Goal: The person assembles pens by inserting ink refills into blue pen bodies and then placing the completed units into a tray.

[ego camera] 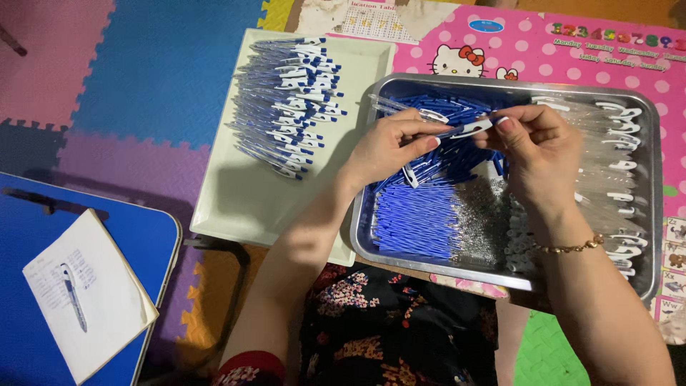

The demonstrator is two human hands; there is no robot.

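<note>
Both hands meet over the metal tray in the right half of the frame. The left hand and the right hand hold one pen between them, just above the tray. The pen has a clear body and a white and blue end. The fingers of the left hand are pinched tight on one end, and the fingers of the right hand are pinched tight on the other end.

Inside the tray lie blue refills at the lower left, clear pen bodies along the right side, and a heap of tiny silver springs in the middle.

A white tray sits left of the metal one. It holds a neat pile of finished pens, blue and white.

At the lower left of the frame a white notepad with a pen on it lies on a blue bench.

A pink poster with white dots and a cartoon cat lies under the metal tray, at the upper right
</note>
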